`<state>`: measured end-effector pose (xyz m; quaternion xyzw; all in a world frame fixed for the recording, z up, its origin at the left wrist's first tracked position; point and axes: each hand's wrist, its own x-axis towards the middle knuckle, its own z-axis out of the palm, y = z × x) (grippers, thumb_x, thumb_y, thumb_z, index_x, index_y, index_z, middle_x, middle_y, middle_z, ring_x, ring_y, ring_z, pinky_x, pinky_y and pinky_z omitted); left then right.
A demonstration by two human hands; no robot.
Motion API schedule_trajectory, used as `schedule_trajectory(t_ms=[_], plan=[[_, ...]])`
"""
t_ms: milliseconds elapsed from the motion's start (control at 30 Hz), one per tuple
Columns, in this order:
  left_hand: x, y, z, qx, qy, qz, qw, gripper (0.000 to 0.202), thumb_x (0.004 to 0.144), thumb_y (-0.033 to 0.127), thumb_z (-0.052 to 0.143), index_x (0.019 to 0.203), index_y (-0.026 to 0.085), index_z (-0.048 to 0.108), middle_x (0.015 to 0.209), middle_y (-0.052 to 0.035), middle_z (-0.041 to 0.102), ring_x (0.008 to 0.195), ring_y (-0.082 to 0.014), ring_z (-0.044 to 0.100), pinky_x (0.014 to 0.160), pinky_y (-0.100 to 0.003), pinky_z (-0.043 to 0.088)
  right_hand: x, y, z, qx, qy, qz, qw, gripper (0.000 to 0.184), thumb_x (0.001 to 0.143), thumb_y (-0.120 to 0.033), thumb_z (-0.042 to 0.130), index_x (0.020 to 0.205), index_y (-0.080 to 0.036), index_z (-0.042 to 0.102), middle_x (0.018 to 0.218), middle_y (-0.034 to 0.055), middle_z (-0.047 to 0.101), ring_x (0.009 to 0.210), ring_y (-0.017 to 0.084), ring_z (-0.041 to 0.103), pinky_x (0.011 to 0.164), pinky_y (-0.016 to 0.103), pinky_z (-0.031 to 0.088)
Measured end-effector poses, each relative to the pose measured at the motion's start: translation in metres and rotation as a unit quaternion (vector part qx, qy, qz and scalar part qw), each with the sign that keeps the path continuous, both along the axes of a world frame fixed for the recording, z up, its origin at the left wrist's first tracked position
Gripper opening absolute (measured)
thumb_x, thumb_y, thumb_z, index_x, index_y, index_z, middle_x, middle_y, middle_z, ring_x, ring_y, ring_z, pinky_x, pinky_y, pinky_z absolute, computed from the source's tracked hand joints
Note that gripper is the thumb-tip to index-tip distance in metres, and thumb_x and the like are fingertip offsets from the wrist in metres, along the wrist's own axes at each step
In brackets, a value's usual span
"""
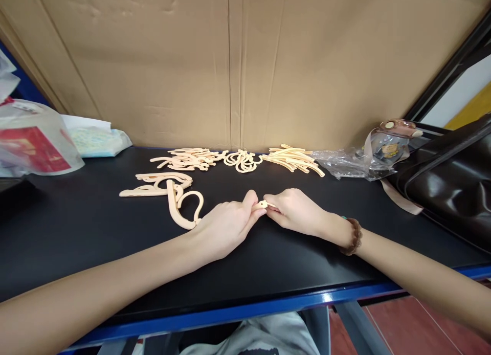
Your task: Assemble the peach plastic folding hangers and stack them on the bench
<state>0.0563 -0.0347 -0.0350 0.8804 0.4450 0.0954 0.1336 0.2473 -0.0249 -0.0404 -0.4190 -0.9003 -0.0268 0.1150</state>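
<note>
Over the middle of the black table, my left hand [233,219] is closed in a pinch on a cream plastic hanger piece [263,204]. A small dark hole shows near that piece's end. My right hand [294,209], also closed, pinches a thin cream hanger part [271,205] that meets the end of the first piece. Fingers hide most of both parts. Just left of my left hand lie a folded cream hanger [153,190] and another hanger section with a curved hook [195,195], partly covered by my hand.
Along the back sit piles of short hanger arms [190,159], curved hooks [242,161] and long strips [293,159]. Clear plastic wrap [343,163] and a dark shiny bag [448,181] are on the right. A plastic bag [34,135] and a tissue pack [97,140] stand left. Cardboard [161,63] walls the back.
</note>
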Motion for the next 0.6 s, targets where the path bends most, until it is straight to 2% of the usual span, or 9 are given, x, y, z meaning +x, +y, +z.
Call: schedule_trajectory(t_ms=[133,267,467,600], plan=[[0.0,0.0,0.003,-0.021,-0.022,-0.001,1.0,0.032,0.099,0.046,0.016,0.087,0.024,0.035,0.066,0.0005,0.059,0.063,-0.0238,0.062,0.051,-0.029,0.035,0.001,0.001,0.001,0.021,-0.037,0.005,0.999,0.023,0.092,-0.018,0.043,0.071,-0.017,0.051,0.06,0.0005,0.054,0.05,0.011,0.043,0.052,0.026,0.019],[-0.001,0.004,0.005,-0.028,-0.014,-0.012,0.999,0.033,0.099,0.047,0.018,0.086,0.023,0.036,0.064,0.0013,0.056,0.06,-0.0224,0.06,0.052,-0.029,0.035,0.002,0.003,0.002,0.041,-0.086,0.019,0.995,0.022,0.093,-0.017,0.042,0.075,-0.015,0.054,0.066,0.0038,0.061,0.053,0.012,0.047,0.051,0.027,0.017],[-0.004,0.012,0.007,-0.053,-0.061,-0.052,0.995,0.033,0.097,0.051,0.027,0.082,0.023,0.038,0.063,0.0044,0.053,0.059,-0.0165,0.054,0.053,-0.026,0.033,0.001,0.004,0.006,0.089,-0.116,0.011,0.989,0.025,0.094,-0.021,0.042,0.075,-0.015,0.057,0.067,0.0051,0.061,0.059,0.014,0.049,0.052,0.028,0.018],[-0.003,0.011,0.008,-0.059,-0.095,-0.041,0.993,0.031,0.095,0.049,0.033,0.081,0.023,0.038,0.057,0.0071,0.045,0.054,-0.0138,0.05,0.052,-0.024,0.031,0.002,0.004,0.009,0.132,-0.087,0.038,0.987,0.027,0.093,-0.025,0.042,0.073,-0.015,0.056,0.066,0.0041,0.059,0.06,0.015,0.048,0.058,0.028,0.024]])
